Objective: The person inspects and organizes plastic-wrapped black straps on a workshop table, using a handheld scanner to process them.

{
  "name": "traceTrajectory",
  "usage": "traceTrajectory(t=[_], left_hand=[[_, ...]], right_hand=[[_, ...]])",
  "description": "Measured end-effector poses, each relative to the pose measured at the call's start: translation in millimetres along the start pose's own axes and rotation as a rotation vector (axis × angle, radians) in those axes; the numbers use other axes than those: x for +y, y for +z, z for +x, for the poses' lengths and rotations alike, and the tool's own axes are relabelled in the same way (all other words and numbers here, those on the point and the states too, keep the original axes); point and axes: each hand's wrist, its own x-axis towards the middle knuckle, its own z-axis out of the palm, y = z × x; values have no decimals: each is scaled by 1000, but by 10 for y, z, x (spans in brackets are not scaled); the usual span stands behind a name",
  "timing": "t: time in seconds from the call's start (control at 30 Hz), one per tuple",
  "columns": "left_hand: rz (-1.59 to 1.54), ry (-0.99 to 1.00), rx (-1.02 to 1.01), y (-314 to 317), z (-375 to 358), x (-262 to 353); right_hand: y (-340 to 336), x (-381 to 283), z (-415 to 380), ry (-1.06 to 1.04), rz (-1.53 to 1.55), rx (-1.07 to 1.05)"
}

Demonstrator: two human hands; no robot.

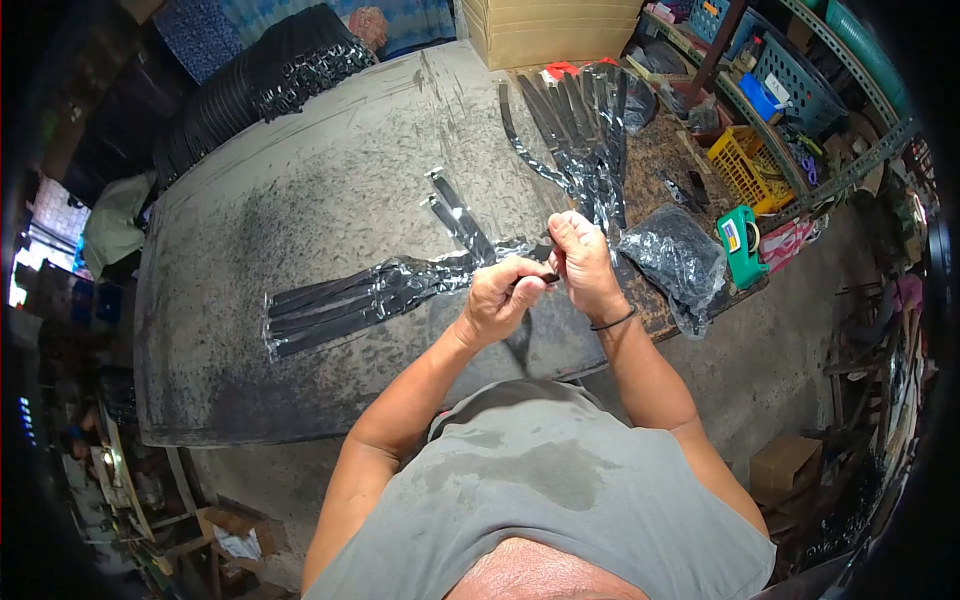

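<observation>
Near the table's front edge, my left hand [500, 300] and my right hand [583, 264] are close together, fingers closed on a small black strip [545, 250]. A black band circles the right wrist. To the left of my hands lies a bundle of black strips in clear plastic [350, 300], with two shorter wrapped strips [460, 218] angled up from it. Beyond my right hand, more black strips [580, 130] fan out in plastic. A crumpled plastic bag with dark contents [677, 258] sits right of my right hand.
On the worn table [250, 240] a large pile of black strips [270, 90] lies at the back left. A cardboard box [550, 30] stands at the back. At the right are a green tape dispenser [741, 247], a yellow basket [748, 170] and a metal shelf [780, 130].
</observation>
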Motion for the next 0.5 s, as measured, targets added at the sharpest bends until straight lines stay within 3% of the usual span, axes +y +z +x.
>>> traceTrajectory(t=[0.07,0.17,0.27,0.4,0.5], left_hand=[[78,38,-41,-7,-5,21],[59,-54,-2,48,-26,17],[-181,-254,153,107,-12,14],[49,-255,61,63,23,8],[27,-307,38,31,70,59]], right_hand=[[6,-60,-29,-21,-16,34],[-51,-96,-58,-272,-264,46],[-32,-152,-125,-374,-442,34],[-31,-131,-131,-436,-491,83],[18,-167,-165,-392,-391,62]])
